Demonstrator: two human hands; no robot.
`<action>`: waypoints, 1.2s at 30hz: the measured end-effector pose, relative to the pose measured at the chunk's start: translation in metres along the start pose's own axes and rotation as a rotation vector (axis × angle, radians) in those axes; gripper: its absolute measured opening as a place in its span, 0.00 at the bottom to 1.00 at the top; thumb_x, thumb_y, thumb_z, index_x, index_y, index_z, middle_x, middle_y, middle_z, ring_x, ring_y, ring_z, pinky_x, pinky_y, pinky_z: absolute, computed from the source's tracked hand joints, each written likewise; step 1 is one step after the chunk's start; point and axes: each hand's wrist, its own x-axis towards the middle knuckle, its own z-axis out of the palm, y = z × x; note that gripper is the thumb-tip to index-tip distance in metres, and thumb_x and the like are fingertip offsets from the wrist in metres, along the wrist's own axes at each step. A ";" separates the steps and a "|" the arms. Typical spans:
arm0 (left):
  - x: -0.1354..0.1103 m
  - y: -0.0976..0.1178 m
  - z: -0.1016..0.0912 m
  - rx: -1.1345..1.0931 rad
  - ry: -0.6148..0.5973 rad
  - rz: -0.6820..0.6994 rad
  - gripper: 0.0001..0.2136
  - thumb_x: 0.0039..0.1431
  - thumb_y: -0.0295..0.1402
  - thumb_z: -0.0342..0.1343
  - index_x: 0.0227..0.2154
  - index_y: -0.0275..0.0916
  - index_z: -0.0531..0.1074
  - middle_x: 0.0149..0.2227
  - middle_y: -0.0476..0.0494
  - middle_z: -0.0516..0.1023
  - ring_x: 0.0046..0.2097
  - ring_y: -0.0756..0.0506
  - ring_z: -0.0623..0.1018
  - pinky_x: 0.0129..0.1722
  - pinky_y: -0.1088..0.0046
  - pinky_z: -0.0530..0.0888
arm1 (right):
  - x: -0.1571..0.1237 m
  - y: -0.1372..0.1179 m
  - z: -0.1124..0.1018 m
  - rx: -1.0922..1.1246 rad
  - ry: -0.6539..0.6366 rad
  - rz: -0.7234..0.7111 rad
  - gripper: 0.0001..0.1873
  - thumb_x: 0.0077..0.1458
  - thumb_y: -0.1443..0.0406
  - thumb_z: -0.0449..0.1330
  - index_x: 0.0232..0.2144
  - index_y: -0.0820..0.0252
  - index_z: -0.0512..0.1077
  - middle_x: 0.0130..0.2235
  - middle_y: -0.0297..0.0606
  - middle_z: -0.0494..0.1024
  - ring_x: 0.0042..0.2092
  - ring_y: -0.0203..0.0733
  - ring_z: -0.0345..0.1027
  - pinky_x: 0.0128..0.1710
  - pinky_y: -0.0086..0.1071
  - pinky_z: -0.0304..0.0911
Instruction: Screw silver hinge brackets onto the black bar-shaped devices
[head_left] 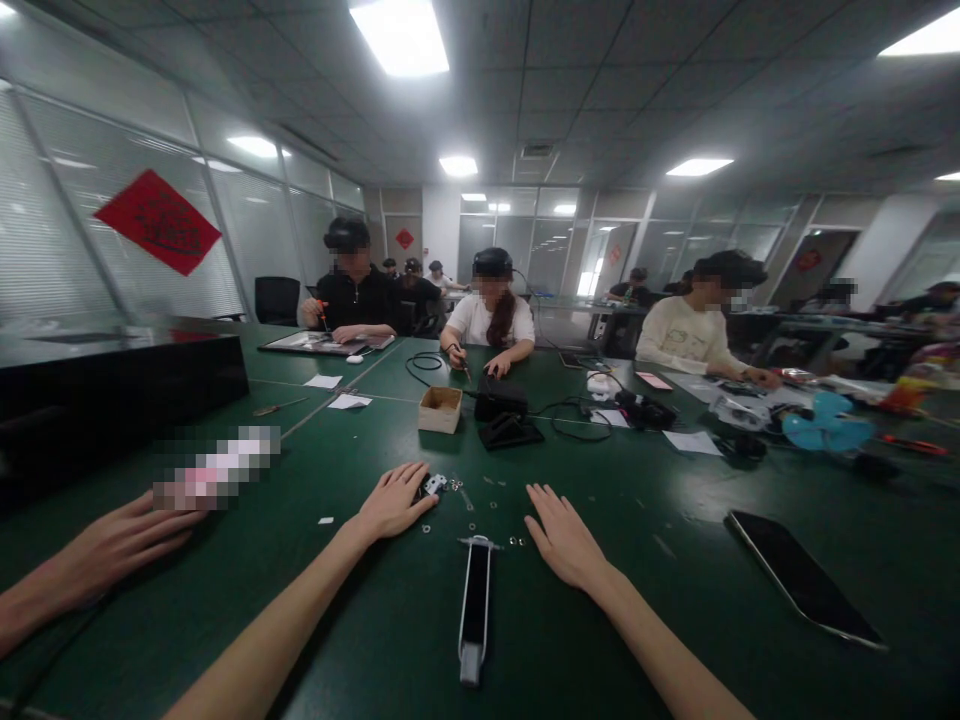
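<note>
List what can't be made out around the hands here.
Head view: full shape of the silver part, partly hidden by the left hand.
Head view: the loose bits, too small to identify.
Head view: the pinkish item at a co-worker's hand, pixelated.
Head view: near ends of the forearms, cut off by the bottom edge.

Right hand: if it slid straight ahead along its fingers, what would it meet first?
Probably the flat black piece across the table; the right hand points ahead and slightly left. Depth is hard to judge, and faint small bits may lie nearer.
</note>
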 end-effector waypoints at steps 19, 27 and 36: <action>-0.009 0.016 -0.007 0.047 0.156 0.232 0.17 0.66 0.37 0.42 0.55 0.45 0.63 0.54 0.44 0.69 0.55 0.42 0.66 0.54 0.61 0.60 | -0.003 0.001 -0.001 0.058 0.112 -0.060 0.23 0.61 0.61 0.45 0.55 0.61 0.66 0.59 0.42 0.64 0.62 0.47 0.52 0.61 0.47 0.49; -0.001 0.023 -0.003 0.078 0.228 0.210 0.17 0.65 0.34 0.43 0.55 0.45 0.63 0.56 0.44 0.66 0.57 0.42 0.64 0.55 0.62 0.60 | -0.004 -0.001 -0.004 0.072 0.101 -0.043 0.23 0.61 0.60 0.46 0.55 0.59 0.67 0.58 0.41 0.65 0.61 0.48 0.53 0.60 0.45 0.51; -0.002 0.026 -0.002 0.075 0.215 0.177 0.11 0.65 0.34 0.45 0.40 0.44 0.73 0.54 0.44 0.67 0.56 0.41 0.64 0.54 0.59 0.60 | -0.004 -0.001 -0.005 0.066 0.124 -0.057 0.23 0.61 0.60 0.46 0.54 0.60 0.68 0.57 0.43 0.66 0.60 0.48 0.55 0.59 0.43 0.53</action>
